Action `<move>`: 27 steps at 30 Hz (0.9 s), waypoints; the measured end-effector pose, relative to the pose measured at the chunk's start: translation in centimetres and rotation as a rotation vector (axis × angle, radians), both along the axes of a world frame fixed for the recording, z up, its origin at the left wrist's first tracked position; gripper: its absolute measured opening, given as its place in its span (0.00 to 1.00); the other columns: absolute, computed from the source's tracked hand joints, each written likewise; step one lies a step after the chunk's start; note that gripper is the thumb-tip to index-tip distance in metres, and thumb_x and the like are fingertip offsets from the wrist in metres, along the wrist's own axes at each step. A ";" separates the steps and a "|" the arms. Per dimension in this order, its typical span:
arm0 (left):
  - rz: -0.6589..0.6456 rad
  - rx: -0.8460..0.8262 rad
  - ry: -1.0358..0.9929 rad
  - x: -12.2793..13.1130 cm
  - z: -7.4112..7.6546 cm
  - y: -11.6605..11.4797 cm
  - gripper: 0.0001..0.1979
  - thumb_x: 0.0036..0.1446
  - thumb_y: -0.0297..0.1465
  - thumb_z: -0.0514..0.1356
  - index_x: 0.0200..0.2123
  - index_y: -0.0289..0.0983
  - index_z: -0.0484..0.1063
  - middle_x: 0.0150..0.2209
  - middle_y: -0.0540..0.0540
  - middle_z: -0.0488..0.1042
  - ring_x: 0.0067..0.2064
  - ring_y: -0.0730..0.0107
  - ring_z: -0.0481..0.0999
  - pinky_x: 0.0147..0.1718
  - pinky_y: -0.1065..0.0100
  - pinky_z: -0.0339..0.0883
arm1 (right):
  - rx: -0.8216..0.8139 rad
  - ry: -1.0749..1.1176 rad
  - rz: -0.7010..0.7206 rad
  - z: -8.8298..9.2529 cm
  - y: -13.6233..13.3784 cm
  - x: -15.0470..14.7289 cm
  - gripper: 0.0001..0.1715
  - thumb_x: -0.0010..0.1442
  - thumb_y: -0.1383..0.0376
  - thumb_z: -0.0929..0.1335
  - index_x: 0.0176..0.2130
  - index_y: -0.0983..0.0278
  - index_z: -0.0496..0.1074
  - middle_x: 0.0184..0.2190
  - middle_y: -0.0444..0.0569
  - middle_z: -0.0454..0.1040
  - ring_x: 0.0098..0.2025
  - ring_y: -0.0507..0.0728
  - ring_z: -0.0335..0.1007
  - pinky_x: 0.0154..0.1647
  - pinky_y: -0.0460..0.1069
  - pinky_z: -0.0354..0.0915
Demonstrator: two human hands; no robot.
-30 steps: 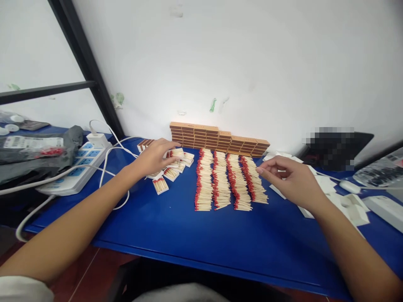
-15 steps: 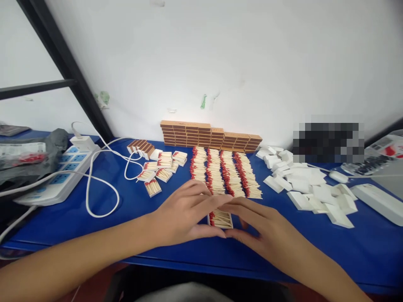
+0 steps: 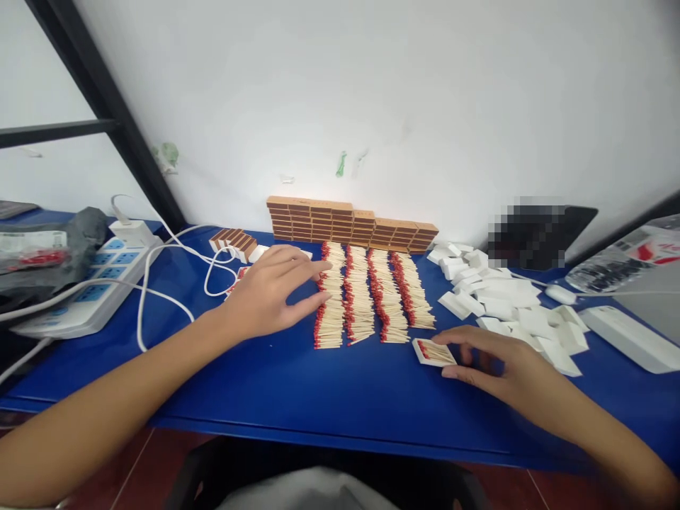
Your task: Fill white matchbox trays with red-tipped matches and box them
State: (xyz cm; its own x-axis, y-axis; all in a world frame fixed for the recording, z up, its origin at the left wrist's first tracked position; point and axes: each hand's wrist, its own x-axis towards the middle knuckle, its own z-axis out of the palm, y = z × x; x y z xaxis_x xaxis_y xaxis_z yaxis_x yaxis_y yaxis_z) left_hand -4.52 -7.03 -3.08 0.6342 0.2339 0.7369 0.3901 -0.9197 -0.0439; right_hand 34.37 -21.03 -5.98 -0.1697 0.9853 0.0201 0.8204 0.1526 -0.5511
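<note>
We note R hand point(image 3: 518, 372) w/ a small grip, nearly closed: it has hold of a white matchbox tray point(image 3: 436, 353) by its R end, thumb at near edge, fingertips at far edge. Tray open on top, matches inside, red heads to L. It's just nearer us than the lower end of the rightmost match row point(image 3: 419, 304); whether its base touches the blue tabletop point(image 3: 319, 411) we can't tell.

L hand point(image 3: 268, 294) part open, thumb & fingers apart, tips at L edge of the leftmost match row point(image 3: 333, 322); nothing seen in its grip, contact w/ matches unclear to us. Heads in all 4 rows face L.

Behind the rows, stepped stack of matchboxes point(image 3: 313, 221) close to white wall point(image 3: 398, 85), taller on L. A short line of brown-sided matchboxes point(image 3: 234, 244) lies beyond L hand, by white cable point(image 3: 210, 280). Far L: power strip point(image 3: 100, 283) w/ blue sockets. R side: loose pile of white trays point(image 3: 504, 294), beyond R hand; clear plastic bag point(image 3: 632, 258) farther R.
</note>
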 end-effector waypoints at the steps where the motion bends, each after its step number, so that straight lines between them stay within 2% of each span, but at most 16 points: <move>1: 0.006 -0.004 0.002 -0.1 -0.1 0.3 0.17 0.67 0.35 0.67 0.56 0.37 0.74 0.41 0.43 0.82 0.47 0.58 0.81 0.54 0.52 0.75 | 0.000 0.011 0.014 0.3 0.3 -0.1 0.26 0.64 0.41 0.72 0.52 0.53 0.82 0.44 0.51 0.81 0.33 0.57 0.72 0.32 0.52 0.71; 5: 0.001 -0.019 0.021 -0.1 -0.6 0.7 0.16 0.67 0.33 0.66 0.57 0.38 0.75 0.40 0.44 0.82 0.46 0.60 0.81 0.56 0.52 0.74 | -0.001 0.016 0.054 1.0 1.1 -0.4 0.24 0.66 0.42 0.71 0.51 0.53 0.82 0.43 0.50 0.80 0.35 0.56 0.73 0.32 0.51 0.70; 12: -0.004 -0.047 0.039 -0.1 -0.8 0.9 0.15 0.68 0.32 0.65 0.57 0.37 0.75 0.40 0.45 0.82 0.45 0.60 0.81 0.52 0.54 0.74 | -0.035 -0.032 0.044 1.0 2.0 0.4 0.25 0.67 0.41 0.69 0.50 0.54 0.81 0.38 0.49 0.80 0.34 0.57 0.72 0.34 0.52 0.69; 18: -0.002 -0.065 0.047 -0.1 -0.7 0.7 0.14 0.69 0.33 0.63 0.55 0.36 0.76 0.39 0.43 0.82 0.45 0.60 0.81 0.50 0.55 0.74 | -0.058 -0.041 0.088 1.5 2.4 0.7 0.24 0.69 0.42 0.68 0.52 0.53 0.80 0.43 0.49 0.81 0.38 0.58 0.74 0.36 0.52 0.70; 22: 0.004 -0.083 0.054 -0.1 -0.6 0.6 0.13 0.70 0.34 0.62 0.54 0.37 0.77 0.39 0.43 0.81 0.43 0.61 0.81 0.48 0.57 0.74 | -0.045 -0.026 0.108 1.9 2.9 0.2 0.25 0.71 0.42 0.66 0.46 0.55 0.82 0.43 0.50 0.82 0.37 0.58 0.75 0.36 0.52 0.71; 24: 0.004 -0.083 0.057 -0.1 -0.7 0.5 0.12 0.70 0.34 0.62 0.53 0.36 0.77 0.38 0.43 0.81 0.42 0.62 0.80 0.48 0.57 0.74 | -0.019 -0.019 0.096 1.8 3.1 0.1 0.27 0.71 0.41 0.65 0.46 0.56 0.82 0.43 0.50 0.82 0.37 0.58 0.75 0.35 0.52 0.70; 27: 0.008 -0.080 0.055 -0.1 -0.8 0.5 0.11 0.70 0.35 0.62 0.51 0.36 0.78 0.39 0.43 0.81 0.42 0.63 0.80 0.49 0.56 0.75 | 0.037 -0.042 0.026 1.4 3.3 0.1 0.28 0.69 0.40 0.66 0.50 0.55 0.82 0.40 0.49 0.82 0.32 0.57 0.73 0.32 0.52 0.69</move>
